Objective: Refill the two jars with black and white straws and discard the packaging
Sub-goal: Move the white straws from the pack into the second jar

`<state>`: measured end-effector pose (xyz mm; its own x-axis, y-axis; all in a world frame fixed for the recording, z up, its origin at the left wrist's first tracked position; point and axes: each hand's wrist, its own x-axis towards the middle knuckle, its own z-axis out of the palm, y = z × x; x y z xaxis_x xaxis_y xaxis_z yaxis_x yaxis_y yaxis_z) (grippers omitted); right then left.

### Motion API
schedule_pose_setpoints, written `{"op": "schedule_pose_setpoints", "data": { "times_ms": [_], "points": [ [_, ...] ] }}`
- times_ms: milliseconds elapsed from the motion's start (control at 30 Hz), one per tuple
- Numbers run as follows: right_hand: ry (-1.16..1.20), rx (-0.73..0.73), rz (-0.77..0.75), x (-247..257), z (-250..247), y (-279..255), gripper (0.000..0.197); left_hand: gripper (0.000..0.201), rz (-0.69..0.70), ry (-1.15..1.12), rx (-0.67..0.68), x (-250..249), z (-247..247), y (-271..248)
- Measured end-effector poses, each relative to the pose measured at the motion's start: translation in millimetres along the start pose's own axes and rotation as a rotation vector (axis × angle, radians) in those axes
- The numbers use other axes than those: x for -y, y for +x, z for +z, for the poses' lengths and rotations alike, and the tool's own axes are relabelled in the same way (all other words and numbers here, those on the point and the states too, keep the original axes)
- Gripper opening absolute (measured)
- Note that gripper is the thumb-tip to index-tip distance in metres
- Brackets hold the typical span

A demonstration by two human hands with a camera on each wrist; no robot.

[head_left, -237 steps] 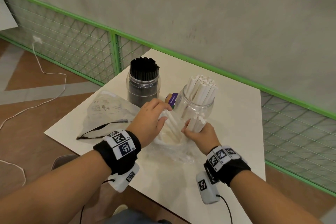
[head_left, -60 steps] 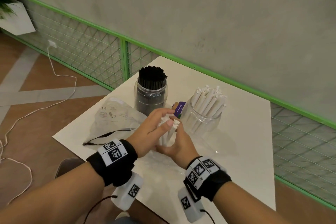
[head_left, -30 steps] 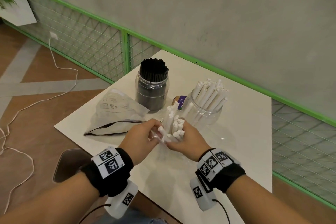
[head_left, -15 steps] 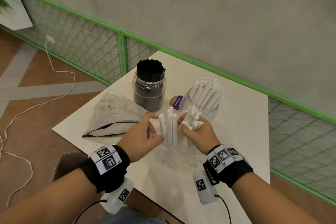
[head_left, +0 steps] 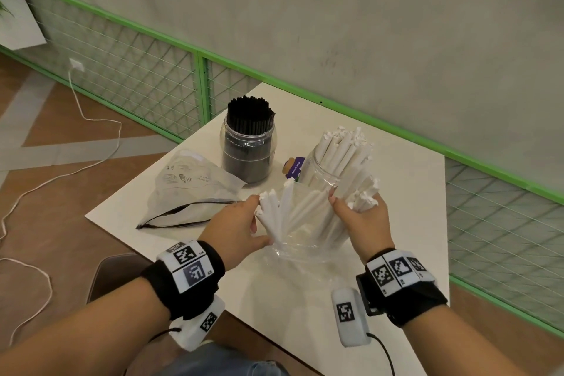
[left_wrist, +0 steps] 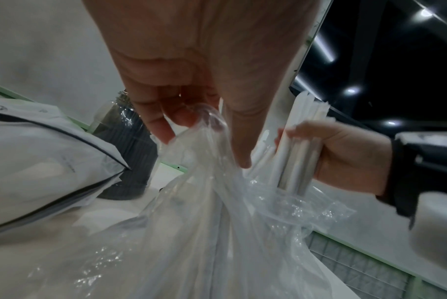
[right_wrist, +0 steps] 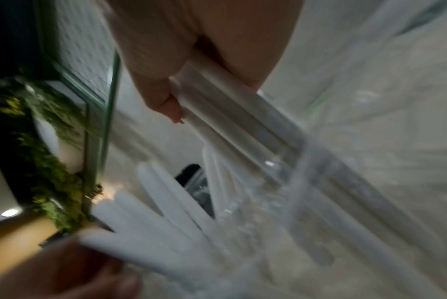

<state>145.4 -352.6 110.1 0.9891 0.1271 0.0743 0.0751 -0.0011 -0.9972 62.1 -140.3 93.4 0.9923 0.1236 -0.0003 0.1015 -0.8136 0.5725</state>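
White straws (head_left: 308, 210), mid-frame, are leaving the clear bag (head_left: 300, 249): our right hand (head_left: 364, 223) is gripping a bundle, our left hand (head_left: 236, 227) pinching bag plastic. Next we're needing the white-straw jar (head_left: 320, 174).

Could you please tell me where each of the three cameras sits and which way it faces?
Head: on the head, looking down at the table; both forearms and hands show.
Left wrist: under the left hand, facing the clear plastic bag it pinches.
Right wrist: under the right hand, facing its white straws.
All share the straws and bag.
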Motion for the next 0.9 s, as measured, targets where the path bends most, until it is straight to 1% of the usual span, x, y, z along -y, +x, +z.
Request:
{"op": "schedule_pose_setpoints", "data": {
  "times_ms": [133,200,300,367,433,500,533,600,633,700,767,833,900],
  "points": [
    [-0.194,-0.041,0.13,-40.8,-4.7,3.6,0.027,0.045,-0.001,0.007,0.011,-0.1,0.9,-0.7],
    [-0.25,-0.036,0.185,-56.4,-5.8,5.4,0.028,0.049,-0.003,0.01,0.019,-0.4,1.7,-1.3],
    [-0.289,0.022,0.203,-63.3,-5.0,4.6,0.03,0.052,-0.008,0.032,0.033,-1.4,1.6,-1.1],
    [-0.285,0.04,0.182,-59.1,-6.5,5.7,0.026,0.049,-0.003,0.048,0.035,-1.8,1.5,-0.2],
    [-0.24,0.03,0.146,-45.2,-9.2,8.9,0.021,0.043,0.001,0.056,0.036,-1.8,1.2,1.4],
    [-0.17,0.006,0.09,-23.3,-11.7,13.3,0.024,0.041,0.002,0.067,0.037,-1.1,0.4,3.6],
    [-0.136,-0.002,0.048,-9.8,-13.3,16.5,0.026,0.041,0.006,0.076,0.037,-0.6,0.1,5.1],
    [-0.083,0.001,-0.049,20.9,-16.2,22.6,0.023,0.039,0.011,0.09,0.043,0.4,-0.5,7.5],
    [-0.056,-0.003,-0.084,36.8,-17.2,26.1,0.019,0.039,0.012,0.096,0.045,0.8,-1.1,8.6],
    [0.014,-0.029,-0.143,65.2,-20.7,35.5,0.003,0.037,0.019,0.113,0.047,1.1,-2.2,10.2],
    [0.099,-0.082,-0.215,86.6,-23.3,48.7,0.012,0.036,0.028,0.126,0.046,1.2,-2.7,11.1],
    [0.176,-0.131,-0.26,100.1,-22.4,64.8,0.01,0.036,0.033,0.135,0.051,1.3,-3.1,11.4],
    [0.191,-0.164,-0.278,103.7,-17.9,80.3,0.007,0.036,0.032,0.141,0.056,1.2,-3.9,11.4]
  ]
}}
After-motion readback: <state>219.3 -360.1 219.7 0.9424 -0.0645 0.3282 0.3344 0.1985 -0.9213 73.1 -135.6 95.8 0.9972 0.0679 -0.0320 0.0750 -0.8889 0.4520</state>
